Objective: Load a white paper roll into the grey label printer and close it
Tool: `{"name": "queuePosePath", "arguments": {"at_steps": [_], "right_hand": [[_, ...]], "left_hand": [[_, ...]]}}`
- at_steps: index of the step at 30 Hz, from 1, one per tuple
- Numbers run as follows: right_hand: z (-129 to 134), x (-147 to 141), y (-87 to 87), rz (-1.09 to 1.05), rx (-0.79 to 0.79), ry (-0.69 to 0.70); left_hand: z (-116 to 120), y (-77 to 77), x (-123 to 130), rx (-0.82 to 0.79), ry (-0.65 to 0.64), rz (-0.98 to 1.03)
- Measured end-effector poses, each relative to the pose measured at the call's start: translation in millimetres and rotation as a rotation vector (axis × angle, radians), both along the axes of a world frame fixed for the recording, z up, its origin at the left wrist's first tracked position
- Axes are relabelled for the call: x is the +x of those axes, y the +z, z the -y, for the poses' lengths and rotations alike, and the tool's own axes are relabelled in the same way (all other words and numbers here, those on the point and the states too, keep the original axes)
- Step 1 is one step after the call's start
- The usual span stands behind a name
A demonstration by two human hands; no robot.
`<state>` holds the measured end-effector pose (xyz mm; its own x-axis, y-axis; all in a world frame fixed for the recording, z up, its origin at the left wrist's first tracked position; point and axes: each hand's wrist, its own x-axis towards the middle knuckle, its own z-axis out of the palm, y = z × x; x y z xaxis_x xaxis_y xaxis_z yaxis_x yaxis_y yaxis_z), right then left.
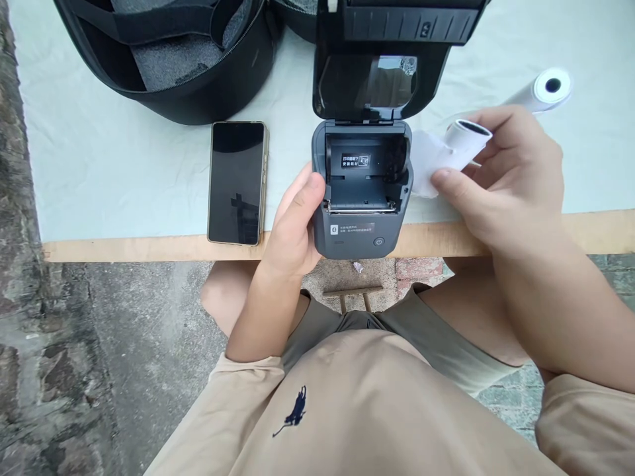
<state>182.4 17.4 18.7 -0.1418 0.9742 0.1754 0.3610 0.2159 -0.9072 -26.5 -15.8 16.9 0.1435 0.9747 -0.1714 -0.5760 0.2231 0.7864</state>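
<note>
A dark grey, boxy plastic portable printer (364, 198) sits at the front edge of the worktop (585, 231), its glossy black windowed lid (342, 86) swung back towards 12 o'clock, so the vacant paper bay (362, 182) faces up into view. The left hand (294, 221) is partly closed round the printer's 9 o'clock side, thumb on the upper edge and the fingers mostly hidden, seemingly to steady the body; whether it bears any weight I cannot tell.

Between 2 and 3 o'clock from the printer, the right hand (518, 172) is nearly closed, thumb and fingers pinching a small white paper roll with a hollow core (459, 151). The roll is tilted, and a loose flap of white paper (425, 162) reaches towards the printer; that side grip probably keeps the roll from unwinding further. Whether the flap touches the casing is unclear.

A second white paper roll (540, 96) lies at 2 o'clock, beyond the hand. At 9 o'clock, a dark-screened phone with a gold-toned edge (237, 185) lies flat, apart from the left hand. An unzipped black case with grey foam lining (213, 99) stands at 10 o'clock, perhaps set back to leave elbow room.
</note>
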Motion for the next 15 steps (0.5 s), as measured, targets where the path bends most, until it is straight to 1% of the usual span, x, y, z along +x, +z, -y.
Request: {"name": "queuePosePath", "arguments": {"at_steps": [3, 5, 11, 13, 15], "right_hand": [[0.3, 0.7, -1.5, -0.109, -0.023, 0.046], [-0.2, 1.8, -4.4, -0.171, -0.061, 0.047], [-3.2, 0.9, -11.5, -0.25, -0.127, -0.01], [-5.4, -0.1, -9.7, -0.315, -0.148, -0.042], [-7.9, 0.2, -4.8, -0.372, -0.242, -0.068]], "left_hand": [[0.3, -0.7, 0.7, -0.011, 0.007, -0.022], [0.3, -0.4, 1.2, -0.036, 0.004, -0.049], [0.3, -0.7, 2.0, -0.013, -0.016, -0.071], [0.4, -1.1, 2.1, -0.015, -0.014, -0.079], [0.3, -0.8, 2.5, -0.011, -0.01, -0.089]]}}
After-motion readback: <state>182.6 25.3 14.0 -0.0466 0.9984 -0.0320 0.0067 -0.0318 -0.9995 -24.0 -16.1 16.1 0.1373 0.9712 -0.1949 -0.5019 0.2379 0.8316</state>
